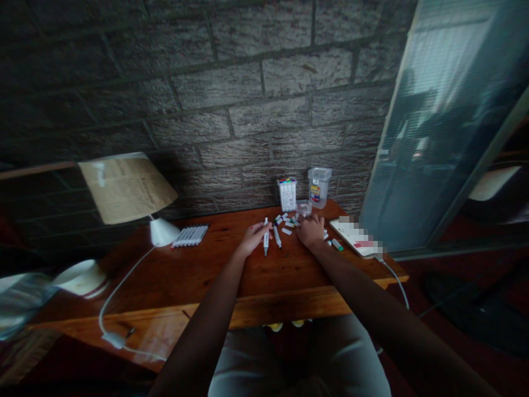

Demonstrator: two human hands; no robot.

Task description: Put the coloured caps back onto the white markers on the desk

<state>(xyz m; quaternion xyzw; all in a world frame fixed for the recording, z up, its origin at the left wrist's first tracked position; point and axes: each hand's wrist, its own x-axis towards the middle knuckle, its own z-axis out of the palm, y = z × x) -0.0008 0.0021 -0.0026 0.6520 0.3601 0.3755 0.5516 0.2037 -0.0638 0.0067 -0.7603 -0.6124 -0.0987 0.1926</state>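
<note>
My left hand [253,239] is closed around a white marker [266,243], which points down toward me. Just right of it, a second marker [277,237] lies on the wooden table. My right hand [311,229] is down among a scatter of small marker caps [286,231], its fingers bent and closed. Whatever sits under those fingertips is hidden. Beside that hand lies a green-ended cap [338,245]. Behind the caps stands a clear case [288,196] filled with white markers with coloured ends. A small clear plastic piece [303,208] rests in front of it.
A clear lidded container [319,188] stands by the brick wall [285,121]. At right a tablet-like device [355,238] has a cable. To the left are a row of markers [190,235], a lamp [128,187] with its cord, and a white cup [82,277] near the table edge.
</note>
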